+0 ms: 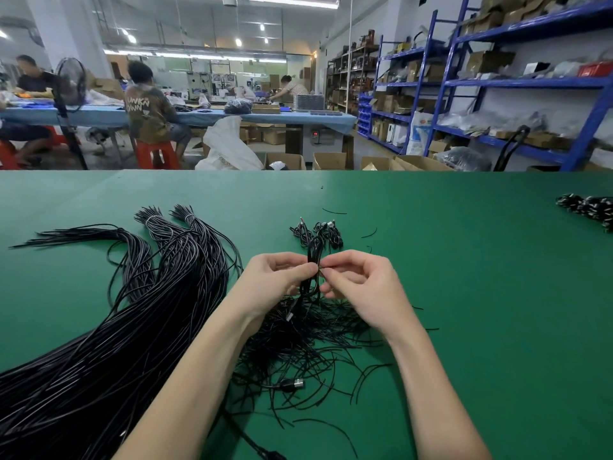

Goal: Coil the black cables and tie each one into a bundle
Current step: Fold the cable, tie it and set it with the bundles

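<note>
I see both hands pinching one coiled cable (pixel 313 260) over the table (pixel 464 293), left hand (pixel 278 277) gripping it, right hand (pixel 356 283) twisting its tie. A few finished bundles (pixel 318 232) lie beyond; the big heap of loose cables (pixel 132 327) remains.

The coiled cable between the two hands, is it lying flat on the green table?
No, the coiled cable is held up above the green table, pinched between the left hand and the right hand.

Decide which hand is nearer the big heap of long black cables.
Left. The left hand is just right of the heap of long black cables; the right hand is farther right.
</note>
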A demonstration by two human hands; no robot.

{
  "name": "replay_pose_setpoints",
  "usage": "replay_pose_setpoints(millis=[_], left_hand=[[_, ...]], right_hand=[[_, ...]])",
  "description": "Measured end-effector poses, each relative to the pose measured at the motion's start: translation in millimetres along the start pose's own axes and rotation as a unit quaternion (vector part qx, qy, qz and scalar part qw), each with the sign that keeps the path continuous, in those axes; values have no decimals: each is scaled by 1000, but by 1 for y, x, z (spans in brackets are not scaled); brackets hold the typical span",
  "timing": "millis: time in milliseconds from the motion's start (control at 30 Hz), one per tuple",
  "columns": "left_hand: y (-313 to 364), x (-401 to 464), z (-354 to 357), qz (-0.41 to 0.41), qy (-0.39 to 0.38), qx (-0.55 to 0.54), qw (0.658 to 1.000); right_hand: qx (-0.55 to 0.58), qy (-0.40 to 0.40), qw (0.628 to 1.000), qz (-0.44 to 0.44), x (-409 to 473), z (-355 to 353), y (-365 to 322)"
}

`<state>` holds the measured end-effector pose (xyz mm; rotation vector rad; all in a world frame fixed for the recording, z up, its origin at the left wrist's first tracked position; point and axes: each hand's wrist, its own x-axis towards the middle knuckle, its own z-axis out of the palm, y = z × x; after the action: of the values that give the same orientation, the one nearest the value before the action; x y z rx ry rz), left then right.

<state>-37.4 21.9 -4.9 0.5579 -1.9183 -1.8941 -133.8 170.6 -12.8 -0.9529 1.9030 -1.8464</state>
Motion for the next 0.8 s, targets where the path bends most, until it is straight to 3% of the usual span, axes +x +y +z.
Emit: replay_pose_setpoints(millis=[133,600,800], left_hand=[[2,-1,0,-34,-25,-62,997],[6,-1,-6,-66,-47,-112,990],[5,0,-6,-85,-54,-139,985]], right_hand=[[-104,25,991,-77,-1,0,0],[-195,54,946,-255,-1,-2,2],[-207,64,935,-280,0,1,1]])
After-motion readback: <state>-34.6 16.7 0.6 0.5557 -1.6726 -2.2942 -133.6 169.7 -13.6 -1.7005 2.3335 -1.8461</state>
